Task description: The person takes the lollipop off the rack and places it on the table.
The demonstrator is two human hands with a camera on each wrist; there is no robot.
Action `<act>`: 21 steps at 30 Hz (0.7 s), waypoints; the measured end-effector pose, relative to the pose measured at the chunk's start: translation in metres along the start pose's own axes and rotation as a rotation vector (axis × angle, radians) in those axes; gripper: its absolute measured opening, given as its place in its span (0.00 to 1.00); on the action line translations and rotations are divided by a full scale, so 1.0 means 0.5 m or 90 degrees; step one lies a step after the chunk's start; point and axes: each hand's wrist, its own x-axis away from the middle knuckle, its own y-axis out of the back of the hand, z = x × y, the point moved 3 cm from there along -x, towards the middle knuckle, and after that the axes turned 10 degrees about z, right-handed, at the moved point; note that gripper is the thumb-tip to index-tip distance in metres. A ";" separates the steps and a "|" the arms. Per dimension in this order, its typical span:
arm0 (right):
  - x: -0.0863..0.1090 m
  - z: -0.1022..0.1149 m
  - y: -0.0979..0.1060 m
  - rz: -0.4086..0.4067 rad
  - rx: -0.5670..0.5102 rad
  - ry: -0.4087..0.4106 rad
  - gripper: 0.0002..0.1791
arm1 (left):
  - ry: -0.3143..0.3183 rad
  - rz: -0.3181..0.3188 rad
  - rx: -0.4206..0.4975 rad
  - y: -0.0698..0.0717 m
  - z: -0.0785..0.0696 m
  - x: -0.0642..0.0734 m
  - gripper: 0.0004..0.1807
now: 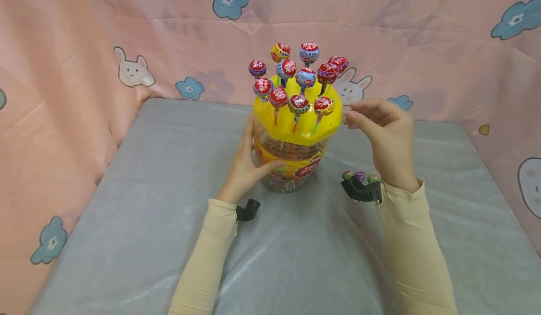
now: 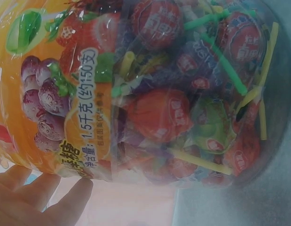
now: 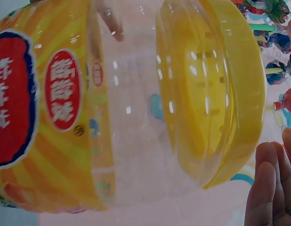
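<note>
A clear plastic candy jar (image 1: 289, 167) with a fruit-printed label and a yellow lid (image 1: 296, 134) is held, tilted a little, by my left hand (image 1: 249, 172). The left thumb lies across its front and the fingers go round its left side. Several wrapped lollipops (image 1: 305, 78) stand on their sticks in the lid. My right hand (image 1: 390, 136) hovers beside the lid's right edge, thumb and fingers loosely bent, with nothing visible in it. In the right wrist view its fingers (image 3: 272, 193) are near the lid rim. More lollipops (image 2: 159, 115) fill the jar's bottom.
Three wrapped lollipops (image 1: 359, 176) lie on the grey-covered table (image 1: 148, 188), partly hidden behind the black wrist mount (image 1: 363, 190) on the right arm. Another black mount (image 1: 248, 210) sits at the left wrist. A pink printed cloth (image 1: 177, 38) hangs behind and at the sides.
</note>
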 end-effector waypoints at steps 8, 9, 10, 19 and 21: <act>-0.022 0.016 -0.018 -0.010 0.008 -0.003 0.10 | 0.008 0.002 0.006 0.001 -0.001 -0.001 0.60; -0.026 0.017 -0.021 -0.011 0.000 -0.001 0.10 | 0.007 0.002 0.006 0.002 0.000 -0.001 0.59; -0.029 0.018 -0.024 -0.010 -0.007 0.002 0.10 | 0.007 0.001 0.005 0.002 0.001 -0.001 0.59; -0.056 0.026 -0.046 -0.002 -0.009 0.042 0.08 | 0.005 0.001 0.003 0.001 0.004 0.000 0.59; -0.060 0.027 -0.049 -0.007 0.007 0.044 0.08 | 0.002 0.000 0.000 0.001 0.003 0.000 0.59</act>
